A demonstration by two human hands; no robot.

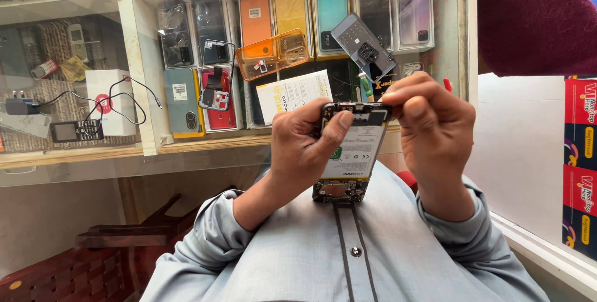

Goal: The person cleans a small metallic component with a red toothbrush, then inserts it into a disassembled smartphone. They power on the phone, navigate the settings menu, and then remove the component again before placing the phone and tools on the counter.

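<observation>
The opened smartphone point(349, 153) stands upright above your lap, its back cover off and its white battery and circuit boards facing you. Its lower end rests against your grey shirt point(348, 252), which steadies the unit.

Your left hand point(301, 146) is closed around the phone's left edge. The thumb presses across the face near the top, and the fingers wrap behind. This grip clamps the body so that the upper end does not shift.

Your right hand point(432, 128) is bent over the phone's top right corner. Its fingertips are pinched together at the upper board, just beside the camera area. Whether they hold a small part or tool cannot be determined; the fingers hide the contact point.

Beyond the hands stands a glass display counter point(143, 140). On its top, near the front edge, lie an orange transparent case point(273, 54), a grey phone back cover point(364, 47) and a white printed leaflet point(293, 93), all within reach. Behind the glass, boxed phones point(333, 16) stand in a row. At the counter's left end sit a white box point(102, 100), a black charger with cable point(22, 106) and a small keypad phone point(74, 131). A dark red chair point(81, 264) stands at the lower left.
</observation>
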